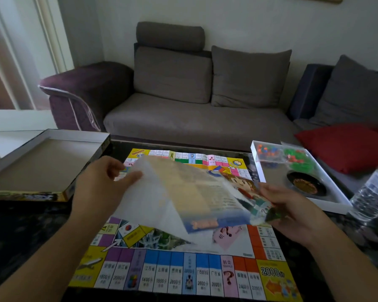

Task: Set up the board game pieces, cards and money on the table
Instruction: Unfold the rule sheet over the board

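Observation:
A colourful paper game board (pixel 183 273) lies flat on the dark table. Above its middle I hold a folded paper sheet (pixel 183 192), blurred by motion. My left hand (pixel 100 182) pinches the sheet's upper left corner between thumb and fingers. My right hand (pixel 292 212) grips its right edge, where a cartoon figure is printed. The sheet hides the board's centre. A white tray (pixel 255 153) at the right holds bags of small coloured pieces (pixel 268 150) and a black dish (pixel 306 184) with a gold disc.
The empty box lid (pixel 42 166) lies upside down at the table's left. A clear water bottle (pixel 373 192) stands at the right edge. A grey sofa (pixel 194 118) with a red cushion (pixel 345 147) runs behind the table.

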{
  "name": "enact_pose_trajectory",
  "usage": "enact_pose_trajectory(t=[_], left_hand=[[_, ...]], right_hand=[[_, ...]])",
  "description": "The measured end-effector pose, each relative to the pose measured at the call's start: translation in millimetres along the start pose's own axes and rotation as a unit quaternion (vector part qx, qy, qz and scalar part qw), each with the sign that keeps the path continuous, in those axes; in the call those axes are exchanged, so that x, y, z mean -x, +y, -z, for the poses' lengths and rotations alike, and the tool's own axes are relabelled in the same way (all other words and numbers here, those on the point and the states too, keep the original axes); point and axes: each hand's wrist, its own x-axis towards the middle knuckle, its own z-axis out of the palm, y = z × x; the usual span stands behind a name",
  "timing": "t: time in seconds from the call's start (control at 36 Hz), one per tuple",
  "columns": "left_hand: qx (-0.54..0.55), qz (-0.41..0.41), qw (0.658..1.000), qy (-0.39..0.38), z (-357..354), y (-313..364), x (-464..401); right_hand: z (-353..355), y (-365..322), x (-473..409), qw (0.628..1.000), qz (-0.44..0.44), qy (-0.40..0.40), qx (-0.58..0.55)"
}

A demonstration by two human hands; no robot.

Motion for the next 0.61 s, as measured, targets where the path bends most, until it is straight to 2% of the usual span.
enact_pose_trajectory(t=[0.06,0.08,0.14,0.17,0.22,0.28,0.31,0.33,0.39,0.47,0.53,0.58,0.61], left_hand=[[-0.078,0.022,0.997,0.007,-0.1,2.3,1.9],[-0.08,0.047,0.995,-0.027,-0.7,5.6,2.8],[0.054,0.141,0.982,-0.112,-1.9,14.7,4.9],[0.16,0.199,0.956,-0.144,-2.0,18.1,5.7],[0.349,0.281,0.876,-0.18,0.5,21.4,4.5],[0.446,0.302,0.813,-0.221,2.3,19.3,1.8],[0.458,0.288,0.806,-0.241,1.6,18.3,1.7],[0.444,0.264,0.819,-0.249,0.5,18.1,2.6],[0.372,0.215,0.87,-0.242,-3.4,13.9,4.6],[0.251,0.207,0.918,-0.226,-11.1,2.5,7.5],[0.134,0.191,0.947,-0.221,-12.2,0.3,9.8],[0.046,0.178,0.949,-0.258,-15.1,-3.6,11.0],[0.035,0.181,0.941,-0.285,-17.3,-7.9,10.6]], right_hand=[[-0.2,-1.3,2.8,0.999,0.01,-0.02,0.027],[-0.5,-1.5,3.8,0.998,0.015,-0.032,0.044],[-2.3,-2.2,5.8,0.996,0.019,-0.057,0.066],[-3.3,-2.5,6.2,0.995,0.024,-0.063,0.071],[-5.3,-2.5,6.1,0.993,0.033,-0.075,0.09],[-7.0,-1.8,5.7,0.989,0.032,-0.091,0.11],[-7.4,-0.9,5.1,0.988,0.029,-0.096,0.12],[-7.1,0.2,4.0,0.985,0.025,-0.102,0.133],[-4.9,2.7,1.2,0.977,0.003,-0.133,0.164],[-1.9,6.3,-2.8,0.959,-0.043,-0.154,0.236],[-3.3,10.9,-6.7,0.94,-0.074,-0.155,0.295],[-7.8,17.8,-10.5,0.928,-0.103,-0.139,0.329],[-10.0,22.8,-13.4,0.928,-0.113,-0.122,0.335]])
